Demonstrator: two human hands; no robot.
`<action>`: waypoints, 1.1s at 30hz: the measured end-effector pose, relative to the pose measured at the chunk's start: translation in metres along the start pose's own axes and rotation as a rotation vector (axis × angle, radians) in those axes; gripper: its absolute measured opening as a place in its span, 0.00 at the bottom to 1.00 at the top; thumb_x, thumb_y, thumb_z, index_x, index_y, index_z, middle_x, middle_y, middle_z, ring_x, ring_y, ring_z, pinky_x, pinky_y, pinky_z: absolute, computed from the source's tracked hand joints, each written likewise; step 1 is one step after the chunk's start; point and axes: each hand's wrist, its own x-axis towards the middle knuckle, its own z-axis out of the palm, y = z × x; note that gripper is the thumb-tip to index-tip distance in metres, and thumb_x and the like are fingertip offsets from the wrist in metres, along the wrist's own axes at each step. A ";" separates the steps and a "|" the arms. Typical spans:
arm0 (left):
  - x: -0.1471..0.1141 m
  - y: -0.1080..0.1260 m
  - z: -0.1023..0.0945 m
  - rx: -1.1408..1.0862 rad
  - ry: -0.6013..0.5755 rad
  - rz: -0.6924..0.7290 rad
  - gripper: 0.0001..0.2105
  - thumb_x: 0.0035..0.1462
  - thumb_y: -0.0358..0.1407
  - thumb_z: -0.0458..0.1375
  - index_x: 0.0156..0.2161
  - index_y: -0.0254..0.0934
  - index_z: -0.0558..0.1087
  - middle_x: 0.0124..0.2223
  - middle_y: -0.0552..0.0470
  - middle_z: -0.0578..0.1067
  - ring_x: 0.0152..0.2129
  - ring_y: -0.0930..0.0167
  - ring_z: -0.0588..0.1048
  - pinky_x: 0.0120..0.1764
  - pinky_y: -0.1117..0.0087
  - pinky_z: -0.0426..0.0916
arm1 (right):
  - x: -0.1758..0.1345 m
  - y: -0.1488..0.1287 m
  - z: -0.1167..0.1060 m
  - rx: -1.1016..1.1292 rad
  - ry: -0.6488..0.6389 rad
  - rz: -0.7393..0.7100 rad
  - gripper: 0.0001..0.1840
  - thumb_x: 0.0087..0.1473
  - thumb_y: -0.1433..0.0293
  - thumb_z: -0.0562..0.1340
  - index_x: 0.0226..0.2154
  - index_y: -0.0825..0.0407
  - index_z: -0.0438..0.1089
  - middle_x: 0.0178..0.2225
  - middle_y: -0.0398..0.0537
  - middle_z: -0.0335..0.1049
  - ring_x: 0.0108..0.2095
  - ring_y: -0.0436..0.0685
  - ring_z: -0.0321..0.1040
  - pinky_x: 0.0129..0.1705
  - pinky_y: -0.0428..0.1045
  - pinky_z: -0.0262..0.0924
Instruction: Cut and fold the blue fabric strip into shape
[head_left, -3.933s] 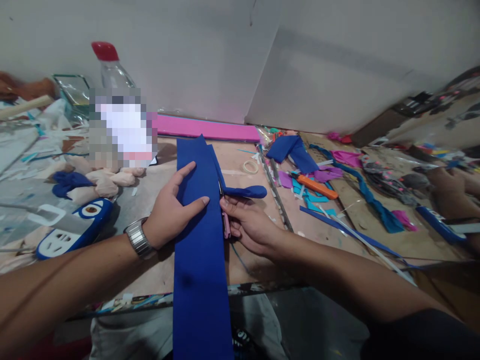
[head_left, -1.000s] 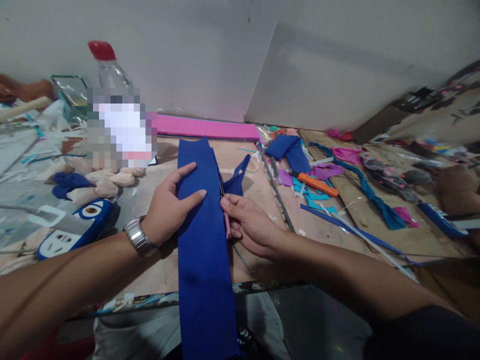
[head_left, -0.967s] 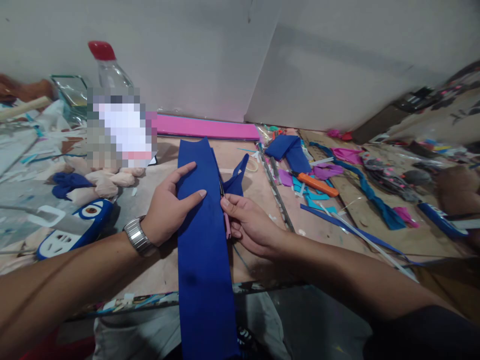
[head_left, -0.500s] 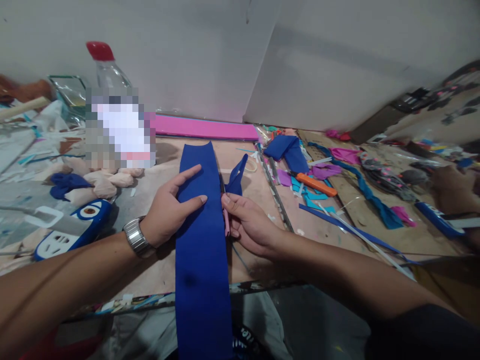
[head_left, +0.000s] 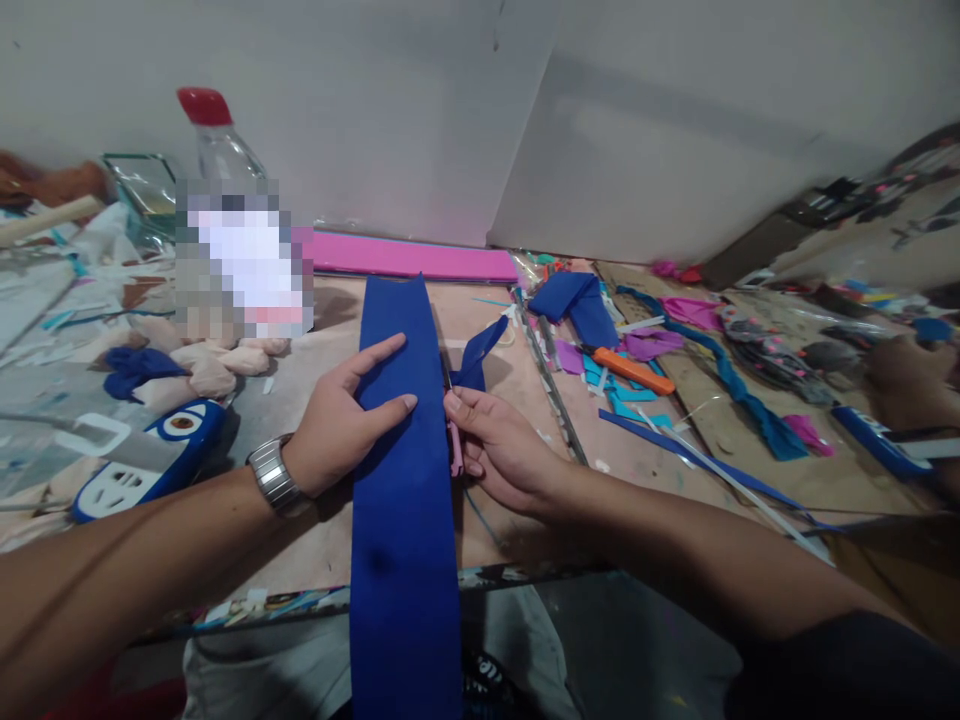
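A long, wide blue strip [head_left: 405,520], like foam sheet, runs from the tabletop down past its front edge. My left hand [head_left: 349,420] grips it from the left, thumb and index finger spread on top; its other fingers are hidden under the strip. In my right hand [head_left: 495,440] is a pair of scissors [head_left: 455,447] with pink handles, the fingers closed round them. Their dark blades lie along the strip's right edge. A narrow blue offcut [head_left: 480,355] curls away to the right beside the blades.
A clear bottle with a red cap [head_left: 204,106] stands at the back left, partly pixelated. Before it lie a blue-and-white power strip [head_left: 180,425] and cream puffs of material [head_left: 214,370]. Pink sheets [head_left: 412,256] lie along the wall. An orange cutter [head_left: 630,369] rests among scraps at right.
The scissors have shifted very slightly along the strip's right edge, and the curled offcut leans farther to the right. My left hand keeps nearly the same place on the strip.
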 end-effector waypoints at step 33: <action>0.008 -0.009 -0.001 -0.171 -0.034 0.035 0.35 0.58 0.34 0.65 0.70 0.46 0.63 0.73 0.49 0.63 0.69 0.59 0.62 0.72 0.52 0.55 | -0.002 0.001 0.000 0.010 -0.009 0.025 0.21 0.52 0.56 0.75 0.32 0.52 0.68 0.18 0.33 0.65 0.14 0.42 0.54 0.15 0.40 0.45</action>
